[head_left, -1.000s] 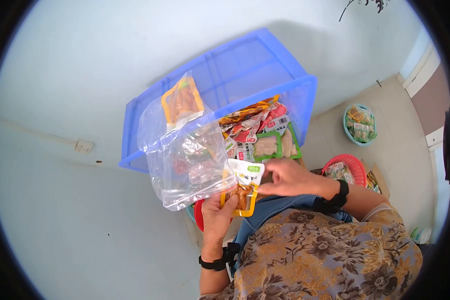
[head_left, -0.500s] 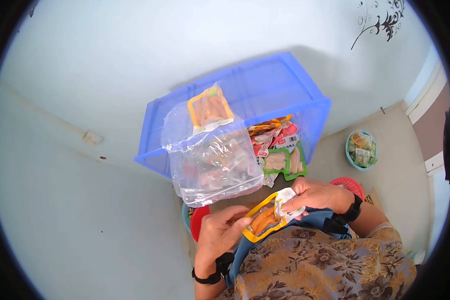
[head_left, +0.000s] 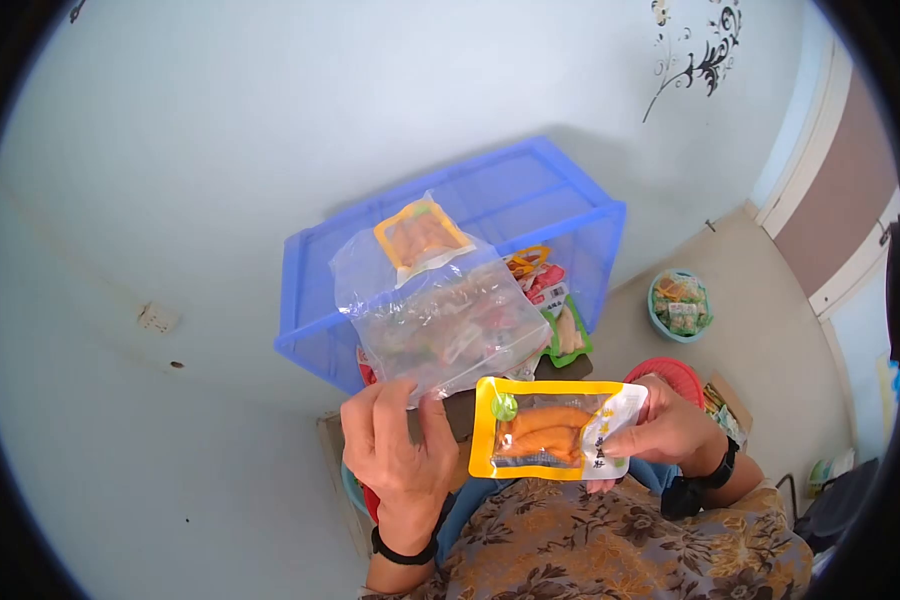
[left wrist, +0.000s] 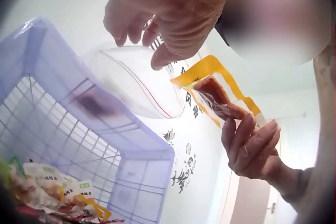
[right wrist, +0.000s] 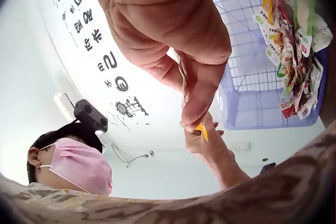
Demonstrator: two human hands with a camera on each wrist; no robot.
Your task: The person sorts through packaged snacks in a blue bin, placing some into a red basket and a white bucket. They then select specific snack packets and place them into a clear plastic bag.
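My right hand [head_left: 665,430] pinches the white end of a yellow-edged food packet [head_left: 540,430] between thumb and fingers, in front of my body. Orange-brown pieces show through its clear window. My left hand [head_left: 400,450] has its fingers apart and bent a little, with the tips right at the near edge of a clear zip bag [head_left: 450,335]. In the left wrist view, a red line runs along the mouth of the bag [left wrist: 139,85]. The bag lies over the near rim of a blue plastic crate [head_left: 305,335]. A similar yellow-edged packet [head_left: 420,238] is at the bag's far end.
Inside the crate lie several food packets [right wrist: 294,61]. On the floor to the right stand a light-blue basket [head_left: 705,325] of green packets and a red basket [head_left: 660,372]. The crate backs onto a pale wall [head_left: 270,120].
My left hand has let go of the yellow-edged packet and moved to the zip bag's near edge. The packet, now in the right hand alone, has turned with its window facing up.
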